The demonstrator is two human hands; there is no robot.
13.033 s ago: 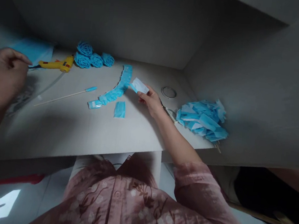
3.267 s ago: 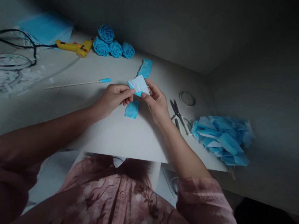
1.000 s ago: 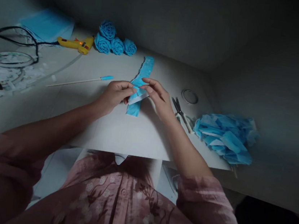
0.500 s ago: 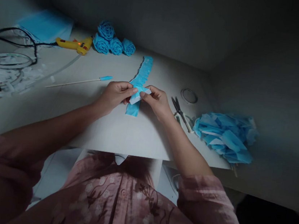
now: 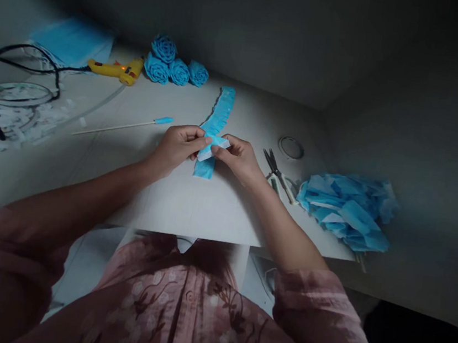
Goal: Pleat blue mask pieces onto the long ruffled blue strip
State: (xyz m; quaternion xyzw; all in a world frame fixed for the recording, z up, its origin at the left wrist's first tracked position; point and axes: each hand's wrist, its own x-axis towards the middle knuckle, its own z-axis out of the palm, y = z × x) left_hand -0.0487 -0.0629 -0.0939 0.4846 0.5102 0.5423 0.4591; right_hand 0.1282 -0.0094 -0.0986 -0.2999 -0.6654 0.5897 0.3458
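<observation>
My left hand point(image 5: 177, 145) and my right hand point(image 5: 237, 157) meet at the middle of the white table point(image 5: 175, 204), both pinched on a small folded piece of blue-and-white fabric point(image 5: 213, 148). The piece sits over a long pleated blue strip point(image 5: 219, 116) that lies on the table and runs away from me. A short blue end point(image 5: 204, 167) of it shows just below my fingers.
Three blue fabric roses point(image 5: 171, 64) and a yellow glue gun point(image 5: 116, 70) lie at the back left, with a black cord point(image 5: 26, 57). A wooden stick with a blue tip point(image 5: 121, 125) lies left of my hands. Scissors point(image 5: 277, 173), a tape ring point(image 5: 291, 147) and a pile of blue fabric pieces point(image 5: 345, 208) are on the right.
My right hand went from flat fingers over the strip to a pinch on the folded piece. The piece has been folded smaller between both hands.
</observation>
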